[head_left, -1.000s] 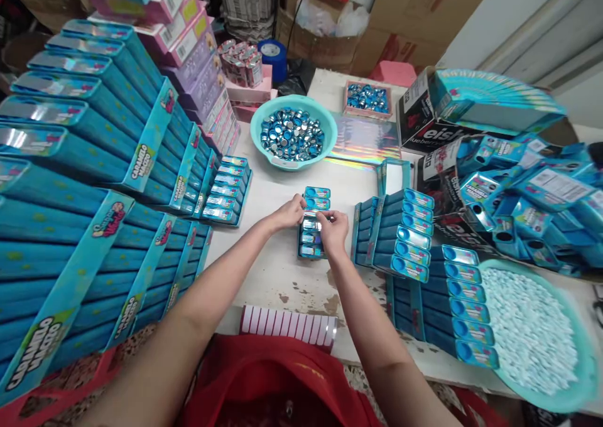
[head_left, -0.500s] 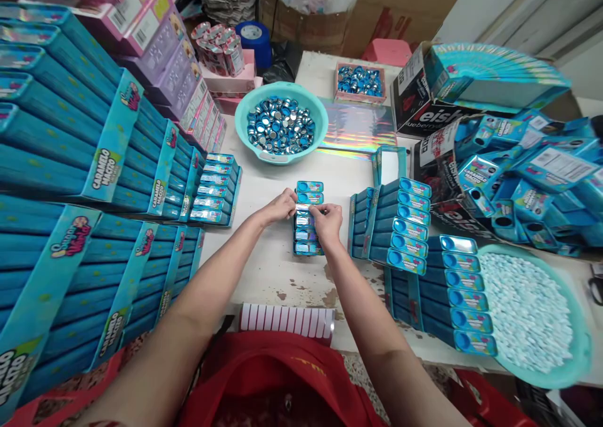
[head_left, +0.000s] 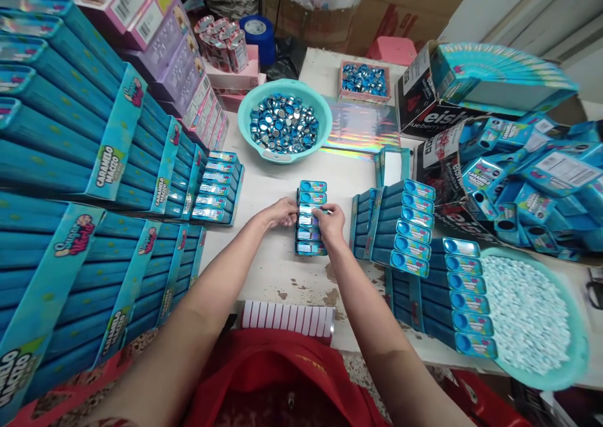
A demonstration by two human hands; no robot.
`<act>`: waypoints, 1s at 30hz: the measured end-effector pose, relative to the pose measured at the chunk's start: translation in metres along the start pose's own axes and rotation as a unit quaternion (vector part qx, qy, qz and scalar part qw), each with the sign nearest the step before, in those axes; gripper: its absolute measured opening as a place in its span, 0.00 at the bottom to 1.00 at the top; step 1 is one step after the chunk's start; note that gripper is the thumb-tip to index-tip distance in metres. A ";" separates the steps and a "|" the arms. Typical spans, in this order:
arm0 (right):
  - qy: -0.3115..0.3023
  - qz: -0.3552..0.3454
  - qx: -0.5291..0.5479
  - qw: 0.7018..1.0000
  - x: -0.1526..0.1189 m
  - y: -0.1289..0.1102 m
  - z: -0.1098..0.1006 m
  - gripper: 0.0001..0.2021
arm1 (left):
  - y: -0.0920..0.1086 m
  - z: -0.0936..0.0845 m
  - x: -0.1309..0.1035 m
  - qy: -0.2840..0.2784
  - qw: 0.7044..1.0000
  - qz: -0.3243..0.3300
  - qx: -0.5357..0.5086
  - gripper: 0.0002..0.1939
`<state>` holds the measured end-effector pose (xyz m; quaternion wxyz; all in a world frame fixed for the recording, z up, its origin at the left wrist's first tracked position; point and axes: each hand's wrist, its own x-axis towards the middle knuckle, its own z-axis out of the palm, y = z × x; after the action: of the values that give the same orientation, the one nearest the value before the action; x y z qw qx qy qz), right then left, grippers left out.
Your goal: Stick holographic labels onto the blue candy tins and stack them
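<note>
A row of blue candy tins (head_left: 313, 186) stands in a tray in the middle of the table, lids facing me. The nearer tins carry shiny silvery strips (head_left: 309, 233); the farther two show round recesses. My left hand (head_left: 281, 213) is at the row's left side, fingers bent together, tips against the third tin's edge. What they pinch, if anything, is hidden. My right hand (head_left: 332, 223) is closed at the right side, thumb and forefinger on the shiny strip (head_left: 307, 211) across the third tin.
Around me stand a bowl of metal caps (head_left: 283, 152), stacked tin trays (head_left: 110, 154), more tin rows (head_left: 412, 226), a carton of loose tins (head_left: 487, 174) and a basin of pale candies (head_left: 527, 314). A label sheet (head_left: 287, 317) lies at the front edge.
My left hand has shifted slightly down and its fingers look less raised over the tin. My right hand stays at the third tin. The whole view has shifted slightly.
</note>
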<state>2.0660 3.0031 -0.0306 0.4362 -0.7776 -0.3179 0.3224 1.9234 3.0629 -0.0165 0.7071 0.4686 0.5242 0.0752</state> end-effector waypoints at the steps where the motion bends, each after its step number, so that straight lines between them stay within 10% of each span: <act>1: 0.008 0.022 0.009 1.000 -0.001 -0.001 -0.001 0.18 | -0.005 0.002 0.001 0.025 0.999 -0.018 0.016 0.07; 4: 0.008 0.030 0.023 0.999 -0.004 -0.006 -0.006 0.21 | -0.021 0.014 0.000 0.110 0.993 -0.026 0.032 0.12; 8: 0.023 -0.005 -0.039 0.999 -0.002 -0.010 -0.007 0.21 | -0.029 0.035 -0.015 0.221 0.959 0.137 0.110 0.21; 14: 0.053 -0.045 0.006 0.998 -0.024 -0.008 -0.019 0.17 | -0.046 0.022 -0.055 0.103 0.942 0.063 0.315 0.34; 20: -0.055 -0.095 -0.040 0.993 -0.144 0.050 -0.084 0.17 | -0.123 0.014 -0.139 -0.142 0.921 0.015 0.362 0.23; 26: -0.154 0.104 -0.050 0.981 -0.231 0.130 -0.125 0.31 | -0.147 0.035 -0.160 -0.058 0.866 -0.009 0.496 0.18; 30: -0.176 0.120 -0.020 0.977 -0.252 0.147 -0.124 0.33 | -0.139 0.037 -0.154 -0.030 0.849 -0.017 0.528 0.18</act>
<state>2.0453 2.6878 -0.0534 0.3162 -0.7499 -0.3002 0.4975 1.8325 2.8724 -0.0161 0.3700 0.7639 0.4717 -0.2388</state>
